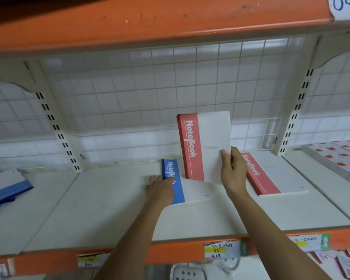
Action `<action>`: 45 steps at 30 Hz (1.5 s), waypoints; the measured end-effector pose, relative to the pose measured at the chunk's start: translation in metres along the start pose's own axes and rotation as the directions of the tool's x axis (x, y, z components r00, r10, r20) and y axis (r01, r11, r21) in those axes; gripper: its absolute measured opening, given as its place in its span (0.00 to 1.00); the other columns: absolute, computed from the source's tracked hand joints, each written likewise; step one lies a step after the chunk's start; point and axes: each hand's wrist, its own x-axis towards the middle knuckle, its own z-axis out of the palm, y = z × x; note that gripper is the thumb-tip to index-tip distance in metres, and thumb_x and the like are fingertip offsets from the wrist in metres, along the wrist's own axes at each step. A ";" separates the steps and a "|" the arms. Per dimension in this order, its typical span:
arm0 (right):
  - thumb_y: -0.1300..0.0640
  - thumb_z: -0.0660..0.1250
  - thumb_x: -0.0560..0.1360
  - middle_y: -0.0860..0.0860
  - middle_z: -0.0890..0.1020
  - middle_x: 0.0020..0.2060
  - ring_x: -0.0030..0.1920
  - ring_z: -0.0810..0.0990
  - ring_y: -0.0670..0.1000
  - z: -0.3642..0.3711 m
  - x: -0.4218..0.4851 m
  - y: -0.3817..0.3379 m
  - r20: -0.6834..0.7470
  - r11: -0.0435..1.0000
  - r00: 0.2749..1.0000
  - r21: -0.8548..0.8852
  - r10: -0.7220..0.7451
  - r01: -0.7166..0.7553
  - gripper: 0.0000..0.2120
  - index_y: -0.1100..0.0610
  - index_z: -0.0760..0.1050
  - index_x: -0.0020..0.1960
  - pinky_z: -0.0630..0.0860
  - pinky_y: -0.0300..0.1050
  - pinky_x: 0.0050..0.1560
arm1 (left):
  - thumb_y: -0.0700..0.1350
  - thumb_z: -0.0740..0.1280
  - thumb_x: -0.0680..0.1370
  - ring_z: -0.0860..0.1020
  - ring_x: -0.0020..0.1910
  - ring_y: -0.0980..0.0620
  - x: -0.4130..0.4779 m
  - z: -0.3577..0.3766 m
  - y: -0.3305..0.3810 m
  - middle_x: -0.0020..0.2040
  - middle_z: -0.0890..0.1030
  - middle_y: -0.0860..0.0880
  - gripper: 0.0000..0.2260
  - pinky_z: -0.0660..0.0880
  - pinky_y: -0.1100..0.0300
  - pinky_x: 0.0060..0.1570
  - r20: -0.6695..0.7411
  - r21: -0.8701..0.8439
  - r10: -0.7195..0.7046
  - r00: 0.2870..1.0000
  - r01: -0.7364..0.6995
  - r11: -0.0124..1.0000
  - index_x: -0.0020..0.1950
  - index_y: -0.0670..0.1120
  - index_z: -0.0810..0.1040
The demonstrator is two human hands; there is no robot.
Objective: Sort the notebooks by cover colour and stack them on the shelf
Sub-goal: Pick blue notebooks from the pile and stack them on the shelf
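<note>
White shelf boards (109,199) carry the notebooks. The right hand (232,168) pinches a red notebook (202,146) by its corner, standing up, and the left hand (161,188) lies flat on a blue notebook (178,184) just beside it.

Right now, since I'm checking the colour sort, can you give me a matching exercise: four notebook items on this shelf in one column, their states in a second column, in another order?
Column 1
1. red notebook in the middle
2. blue notebook in the middle
3. red notebook on the right
4. blue notebooks at far left

Column 2
A. lying flat, beyond the right hand
B. held upright by the right hand
C. lying away from both hands
D. flat on the shelf, under the left hand

Pairs: 1-B, 2-D, 3-A, 4-C
</note>
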 end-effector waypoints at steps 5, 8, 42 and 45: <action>0.56 0.56 0.81 0.42 0.73 0.37 0.37 0.73 0.38 0.003 -0.008 0.003 -0.002 0.999 0.999 0.031 0.037 -0.037 0.07 0.59 0.69 0.49 0.69 0.23 0.34 | 0.47 0.51 0.83 0.53 0.76 0.48 -0.012 0.000 -0.008 0.76 0.57 0.52 0.19 0.56 0.49 0.71 0.028 0.001 0.077 0.997 -0.077 0.997 0.75 0.57 0.59; 0.54 0.56 0.81 0.43 0.75 0.40 0.39 0.73 0.38 0.003 -0.009 0.001 -0.015 0.998 0.998 0.026 0.058 -0.057 0.08 0.57 0.70 0.52 0.69 0.26 0.34 | 0.46 0.51 0.83 0.54 0.75 0.49 -0.011 -0.001 -0.006 0.76 0.57 0.53 0.20 0.57 0.47 0.68 0.009 0.039 0.109 0.994 -0.109 0.993 0.75 0.57 0.58; 0.63 0.59 0.77 0.56 0.77 0.43 0.46 0.76 0.56 -0.114 0.081 0.040 -0.018 0.938 0.983 -0.296 0.184 -0.181 0.12 0.64 0.69 0.60 0.65 0.40 0.44 | 0.46 0.58 0.81 0.79 0.48 0.49 0.005 -0.014 0.188 0.51 0.80 0.47 0.09 0.76 0.57 0.46 -0.078 -0.760 -0.086 0.993 -0.003 0.650 0.52 0.44 0.76; 0.67 0.58 0.74 0.61 0.80 0.50 0.53 0.77 0.61 -0.141 0.095 0.054 -0.014 0.847 0.958 -0.464 0.287 -0.260 0.13 0.67 0.75 0.57 0.65 0.40 0.42 | 0.43 0.61 0.78 0.79 0.45 0.48 0.008 -0.003 0.211 0.47 0.83 0.46 0.09 0.74 0.59 0.42 -0.025 -0.704 -0.091 0.996 0.047 0.709 0.43 0.43 0.79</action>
